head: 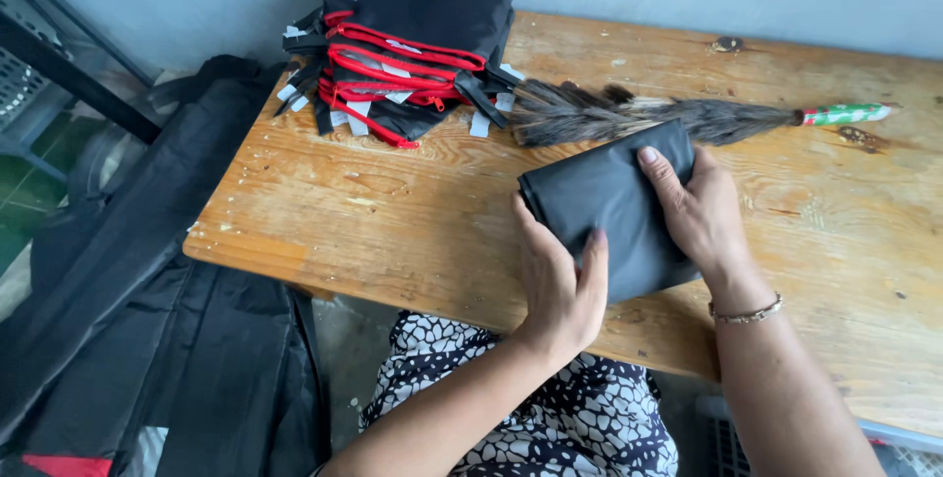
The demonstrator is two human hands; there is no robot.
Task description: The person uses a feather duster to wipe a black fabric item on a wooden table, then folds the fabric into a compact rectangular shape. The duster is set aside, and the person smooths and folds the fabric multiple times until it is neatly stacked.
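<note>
Worn wooden table (413, 212) with a scratched orange-brown top, set against a pale grey wall. Near its front edge, a folded rectangle of plain black fabric (614, 207) — lying flat, long axis running diagonally from the near right toward the far left, rounded folded end pointing far-left. Left hand (560, 285) cupped on the near-left corner, fingers together and curled over the fold, thumb along the edge. Right hand (697, 207) pressed flat on the far-right side, fingers close together, tips at the upper edge; thin metal bracelet (747, 314) on the wrist. Just behind the fabric, touching or nearly so, a dark feather duster with a green-and-red handle (678, 115), lying lengthwise, handle to the right. Farther back left, a stack of black bags with red zips and white tags (398, 55). More loose black cloth (147, 271) draped off the table's left side — down to the floor.
</note>
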